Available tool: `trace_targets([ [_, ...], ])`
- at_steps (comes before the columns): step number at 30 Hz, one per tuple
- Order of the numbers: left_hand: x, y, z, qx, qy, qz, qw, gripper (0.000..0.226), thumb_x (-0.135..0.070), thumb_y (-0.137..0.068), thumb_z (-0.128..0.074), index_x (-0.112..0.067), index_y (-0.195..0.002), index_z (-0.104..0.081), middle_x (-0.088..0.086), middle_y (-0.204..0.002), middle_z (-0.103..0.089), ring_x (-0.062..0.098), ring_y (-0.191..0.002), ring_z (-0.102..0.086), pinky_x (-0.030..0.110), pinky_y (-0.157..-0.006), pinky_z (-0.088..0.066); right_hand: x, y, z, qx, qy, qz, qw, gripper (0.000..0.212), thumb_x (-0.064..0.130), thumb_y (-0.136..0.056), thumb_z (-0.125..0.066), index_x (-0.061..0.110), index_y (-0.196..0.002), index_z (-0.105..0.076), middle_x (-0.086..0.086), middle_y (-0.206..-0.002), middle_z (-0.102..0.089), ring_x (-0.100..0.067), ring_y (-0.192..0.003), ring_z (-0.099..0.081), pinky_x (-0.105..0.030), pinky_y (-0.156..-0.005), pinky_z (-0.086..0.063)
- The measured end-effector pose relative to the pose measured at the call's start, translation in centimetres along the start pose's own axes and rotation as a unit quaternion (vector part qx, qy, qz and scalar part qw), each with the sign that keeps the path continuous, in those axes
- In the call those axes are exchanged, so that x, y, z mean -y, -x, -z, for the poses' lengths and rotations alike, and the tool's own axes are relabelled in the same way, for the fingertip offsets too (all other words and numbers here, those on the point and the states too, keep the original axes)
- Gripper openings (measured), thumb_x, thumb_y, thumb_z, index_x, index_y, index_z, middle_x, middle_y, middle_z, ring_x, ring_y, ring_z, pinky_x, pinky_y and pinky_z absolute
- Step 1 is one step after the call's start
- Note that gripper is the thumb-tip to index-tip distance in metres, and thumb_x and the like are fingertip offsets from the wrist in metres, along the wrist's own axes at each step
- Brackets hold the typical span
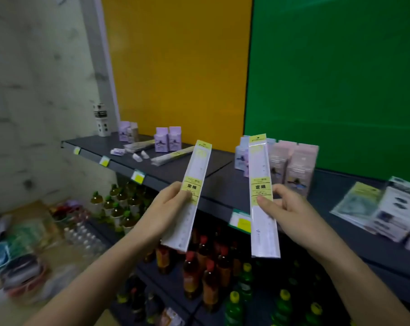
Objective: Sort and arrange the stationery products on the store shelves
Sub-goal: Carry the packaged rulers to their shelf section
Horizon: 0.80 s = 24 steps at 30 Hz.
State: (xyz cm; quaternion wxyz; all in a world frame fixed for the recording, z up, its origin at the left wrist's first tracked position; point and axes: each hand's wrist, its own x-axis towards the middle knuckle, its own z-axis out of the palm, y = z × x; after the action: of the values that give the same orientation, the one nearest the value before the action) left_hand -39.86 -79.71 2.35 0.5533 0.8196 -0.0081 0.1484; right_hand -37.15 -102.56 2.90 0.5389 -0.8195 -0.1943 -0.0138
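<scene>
Both forearms come in from the bottom edge. Left hand [168,208] pinches the left ruler pack [199,165] at its label, thumb on the front, pack leaning right. Right hand [286,208] grips the right ruler pack [260,165] the same way, nearly upright. The two packs are held apart in the air, in front of the top shelf [218,165] and above the drink bottles [199,267] on the lower shelves.

Step, as I judge it: two matching rulers are in hand, probably being compared or gathered, and not yet placed. More ruler packs [173,155] lie loose on the shelf to the left, beside the purple boxes [167,142] and small erasers [138,157]. The next move likely calls for laying both packs flat and parallel with that group, without knocking the boxes.

Further back, pink boxes [293,163] stand partly hidden behind the right ruler pack. Flat packets [359,201] at the right are blurred and cut off by the frame. Behind the shelf are a yellow panel [175,67] and a green panel [340,67].

Hard to tell: the small print on the labels, the price tags [138,177], and the clutter at lower left, which is smeared. The fingers behind both packs are hidden.
</scene>
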Motion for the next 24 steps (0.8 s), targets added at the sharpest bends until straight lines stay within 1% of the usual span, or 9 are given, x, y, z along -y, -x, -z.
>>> trace_targets([
  [3, 1.8, -1.8, 3.9, -0.013, -0.021, 0.006, 1.0, 0.029, -0.022, -0.093, -0.044, 0.007, -0.094, -0.051, 0.012, -0.084, -0.049, 0.02, -0.073, -0.048, 0.028, -0.063, -0.034, 0.9, -3.3, -3.8, 0.011, -0.005, -0.008, 1.0, 0.013, 0.032, -0.088, -0.054, 0.025, -0.098, -0.059, -0.002, -0.089, -0.074, -0.016, -0.086, -0.07, -0.045, -0.087, -0.052],
  [5, 3.0, -3.3, 5.7, -0.022, -0.027, 0.008, 0.999, 0.024, -0.021, -0.093, -0.043, 0.001, -0.085, -0.052, 0.011, -0.081, -0.047, 0.018, -0.068, -0.045, 0.028, -0.06, -0.032, 1.5, -5.6, -6.0, 0.015, 0.001, -0.015, 1.0, 0.013, 0.031, -0.09, -0.053, 0.023, -0.098, -0.058, -0.001, -0.088, -0.073, -0.015, -0.082, -0.069, -0.039, -0.077, -0.052],
  [7, 4.2, -5.2, 7.1, -0.035, -0.032, 0.004, 0.999, 0.02, -0.02, -0.093, -0.042, -0.007, -0.08, -0.05, 0.009, -0.077, -0.044, 0.017, -0.066, -0.042, 0.029, -0.059, -0.03, 1.9, -8.0, -8.1, 0.016, 0.009, -0.02, 1.0, 0.015, 0.029, -0.091, -0.051, 0.019, -0.101, -0.058, 0.003, -0.08, -0.07, -0.011, -0.069, -0.065, -0.028, -0.062, -0.047],
  [9, 5.4, -7.4, 8.5, -0.051, -0.048, 0.0, 0.998, 0.021, -0.019, -0.093, -0.036, -0.011, -0.077, -0.046, 0.005, -0.073, -0.043, 0.017, -0.067, -0.04, 0.029, -0.059, -0.029, 2.0, -10.3, -9.9, 0.014, 0.014, -0.028, 0.999, 0.016, 0.028, -0.093, -0.048, 0.016, -0.099, -0.057, 0.005, -0.073, -0.066, -0.012, -0.06, -0.059, -0.022, -0.056, -0.041],
  [11, 6.5, -10.1, 9.8, -0.045, -0.059, -0.007, 0.997, 0.023, -0.017, -0.094, -0.032, -0.011, -0.078, -0.047, 0.003, -0.074, -0.043, 0.017, -0.069, -0.04, 0.029, -0.061, -0.03, 2.0, -12.7, -11.5, 0.009, 0.007, -0.041, 0.999, 0.016, 0.023, -0.094, -0.046, 0.013, -0.098, -0.057, 0.003, -0.071, -0.065, -0.012, -0.053, -0.054, -0.021, -0.052, -0.041],
  [15, 8.2, -16.4, 12.0, 0.026, -0.063, -0.008, 0.998, 0.021, -0.018, -0.094, -0.037, -0.014, -0.076, -0.047, -0.001, -0.07, -0.045, 0.015, -0.065, -0.044, 0.028, -0.06, -0.034, 2.1, -17.8, -13.6, 0.004, 0.015, -0.049, 0.999, 0.012, 0.019, -0.095, -0.043, 0.016, -0.097, -0.055, 0.0, -0.076, -0.068, -0.006, -0.042, -0.052, -0.022, -0.048, -0.039],
  [18, 9.3, -21.4, 13.3, 0.064, -0.079, -0.009, 0.995, 0.026, -0.024, -0.094, -0.044, -0.016, -0.07, -0.042, -0.001, -0.064, -0.043, 0.013, -0.057, -0.041, 0.025, -0.052, -0.032, 2.6, -21.2, -14.5, -0.015, 0.025, -0.053, 0.998, 0.01, 0.019, -0.095, -0.044, 0.017, -0.094, -0.055, -0.001, -0.078, -0.069, -0.005, -0.042, -0.053, -0.021, -0.048, -0.039],
  [21, 10.8, -25.6, 14.0, 0.07, -0.097, -0.039, 0.992, 0.028, -0.027, -0.092, -0.049, -0.014, -0.068, -0.043, -0.001, -0.06, -0.042, 0.013, -0.055, -0.04, 0.029, -0.055, -0.03, 2.9, -23.7, -15.5, -0.024, 0.045, -0.055, 0.997, 0.01, 0.021, -0.094, -0.046, 0.017, -0.093, -0.055, -0.002, -0.078, -0.071, -0.004, -0.042, -0.054, -0.022, -0.05, -0.041],
  [24, 11.9, -29.0, 13.9, 0.061, -0.107, -0.064, 0.99, 0.032, -0.028, -0.091, -0.051, -0.016, -0.063, -0.042, -0.002, -0.058, -0.041, 0.014, -0.055, -0.037, 0.03, -0.054, -0.028, 3.0, -25.5, -16.3, -0.036, 0.063, -0.07, 0.995, 0.012, 0.022, -0.094, -0.047, 0.014, -0.097, -0.057, -0.008, -0.079, -0.073, -0.003, -0.042, -0.054, -0.024, -0.053, -0.042],
])
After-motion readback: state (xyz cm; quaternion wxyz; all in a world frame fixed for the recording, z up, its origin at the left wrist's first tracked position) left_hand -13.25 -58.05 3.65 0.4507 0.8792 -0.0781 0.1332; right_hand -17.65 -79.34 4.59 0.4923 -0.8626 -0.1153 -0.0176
